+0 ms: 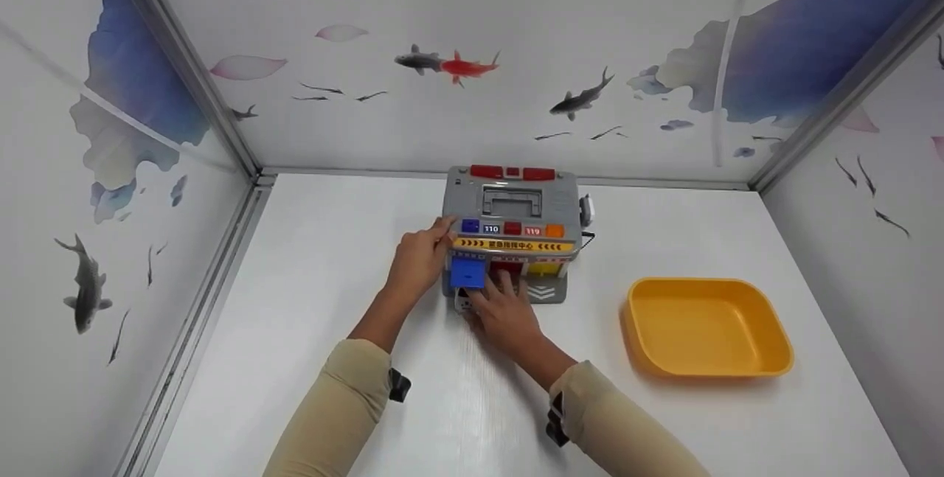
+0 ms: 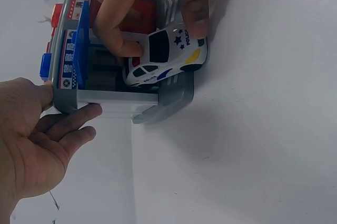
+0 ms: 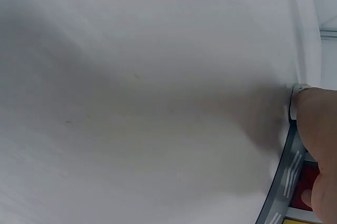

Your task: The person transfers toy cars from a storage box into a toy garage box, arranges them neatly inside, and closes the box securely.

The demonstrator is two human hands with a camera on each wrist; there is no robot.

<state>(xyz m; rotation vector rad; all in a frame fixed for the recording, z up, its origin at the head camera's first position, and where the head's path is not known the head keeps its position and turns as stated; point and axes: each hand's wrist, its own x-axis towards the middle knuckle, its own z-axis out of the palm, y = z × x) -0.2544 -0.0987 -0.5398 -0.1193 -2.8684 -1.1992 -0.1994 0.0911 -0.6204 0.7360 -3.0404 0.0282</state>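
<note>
A grey toy garage (image 1: 472, 197) stands against the back wall, with red, blue and orange roof buttons. Its blue door (image 1: 467, 273) is swung up over the left bay. My left hand (image 1: 422, 259) holds the garage's left front corner, thumb on the roof edge and fingers under the eave and along the side. In the left wrist view, my right hand (image 2: 118, 13) grips a white toy police car (image 2: 168, 53) at the left bay's opening. The car's rear end lies inside the bay and its front over the grey ramp (image 2: 181, 90). The right wrist view shows mostly white tabletop.
A yellow tray (image 1: 708, 329) sits on the table to the right of the garage. On the garage's right side a white part (image 1: 587, 210) sticks out. Printed panels wall the table at the back and both sides. Red and yellow doors (image 1: 544, 269) fill the other bays.
</note>
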